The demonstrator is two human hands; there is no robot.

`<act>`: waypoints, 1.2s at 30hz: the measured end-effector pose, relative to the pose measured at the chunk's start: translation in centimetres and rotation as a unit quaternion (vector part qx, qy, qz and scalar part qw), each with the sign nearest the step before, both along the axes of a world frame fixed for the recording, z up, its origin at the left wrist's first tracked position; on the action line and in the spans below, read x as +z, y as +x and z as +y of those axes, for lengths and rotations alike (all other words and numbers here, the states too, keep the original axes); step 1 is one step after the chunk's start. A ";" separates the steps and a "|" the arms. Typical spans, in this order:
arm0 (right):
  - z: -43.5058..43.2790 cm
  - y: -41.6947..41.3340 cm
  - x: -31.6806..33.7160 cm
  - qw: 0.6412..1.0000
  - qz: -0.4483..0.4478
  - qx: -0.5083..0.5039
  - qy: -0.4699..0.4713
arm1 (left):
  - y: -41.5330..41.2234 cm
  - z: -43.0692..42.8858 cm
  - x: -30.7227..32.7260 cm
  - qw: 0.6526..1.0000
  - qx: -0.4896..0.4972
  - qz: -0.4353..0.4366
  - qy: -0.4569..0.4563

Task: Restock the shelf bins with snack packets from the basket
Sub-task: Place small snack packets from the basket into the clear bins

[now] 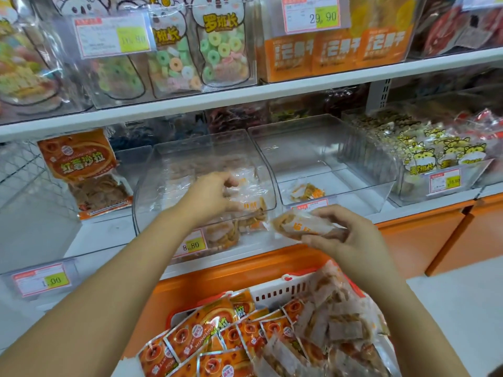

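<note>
- Our left hand point(215, 194) reaches over the front lip of the clear curved-front plastic bin point(206, 156) at centre. Its fingers are curved about the translucent packets lying there. We cannot tell whether it grips one or has let go.
- Our right hand point(345, 238) hovers near and to the right of that bin. Fingers and thumb are clamped on a translucent snack packet with orange print point(304, 227), held level, likely so it can go straight in next.
- The white slotted plastic basket point(275, 295) sits near us below the bins, within easy reach. It is heaped with orange foil packets point(201, 330) and more translucent ones.
- The clear bin to the right point(326, 151) holds only a few packets, so much restocking seems left.
</note>
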State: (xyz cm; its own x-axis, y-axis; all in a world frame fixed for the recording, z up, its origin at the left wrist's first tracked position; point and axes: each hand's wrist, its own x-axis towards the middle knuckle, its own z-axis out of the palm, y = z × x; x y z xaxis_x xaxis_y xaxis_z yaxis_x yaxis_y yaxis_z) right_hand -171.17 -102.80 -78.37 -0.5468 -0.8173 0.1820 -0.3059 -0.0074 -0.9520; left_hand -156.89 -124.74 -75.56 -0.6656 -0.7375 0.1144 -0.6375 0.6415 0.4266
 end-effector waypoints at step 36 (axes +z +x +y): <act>-19.5 3.9 7.9 0.521 0.635 0.255 0.511 | 0.4 -3.4 -0.3 0.979 -0.087 -0.146 0.111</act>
